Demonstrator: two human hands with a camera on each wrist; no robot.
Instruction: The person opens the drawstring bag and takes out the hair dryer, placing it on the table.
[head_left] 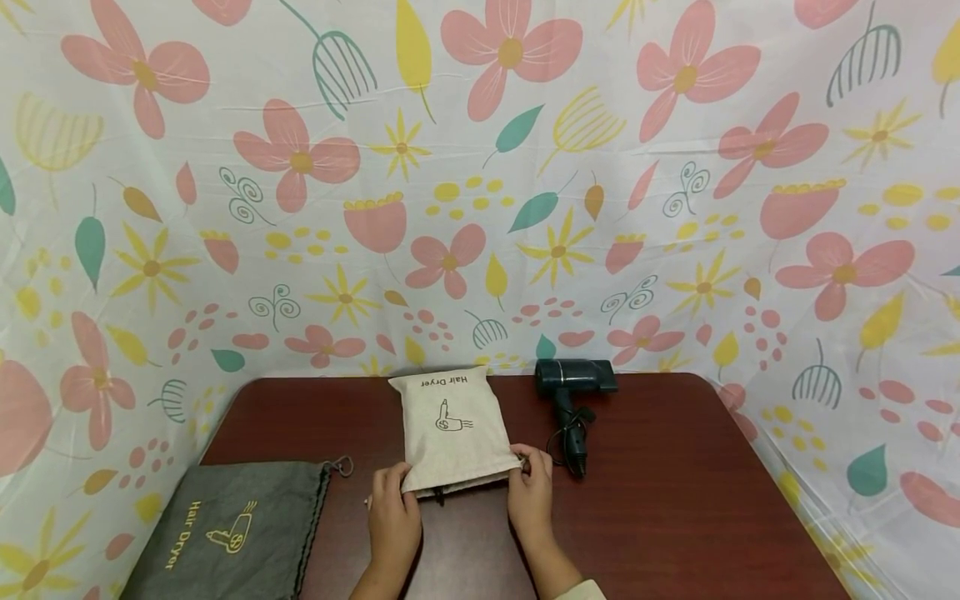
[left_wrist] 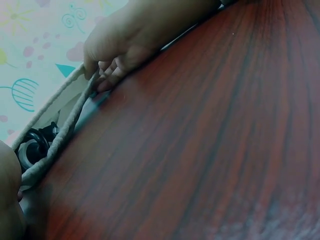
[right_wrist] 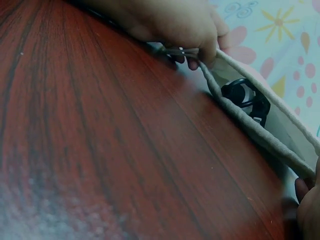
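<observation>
A cream drawstring bag [head_left: 459,433], printed "Hair Dryer" with a dryer drawing, lies on the table with its mouth toward me. My left hand [head_left: 393,512] pinches the left corner of the mouth. At the right corner, my right hand [head_left: 531,492] grips the rim between thumb and fingers. The mouth is spread into a narrow slit. Inside it, a black looped cord [left_wrist: 37,142] shows in the left wrist view, and black coils [right_wrist: 245,97] in the right wrist view; the rest of the contents is hidden by the cloth.
A dark hair dryer [head_left: 570,400] with its cord bundled lies right of the bag. A grey drawstring bag [head_left: 232,525] with yellow print lies at the left edge of the brown table [head_left: 660,500]. Flowered cloth [head_left: 480,208] hangs behind and at both sides.
</observation>
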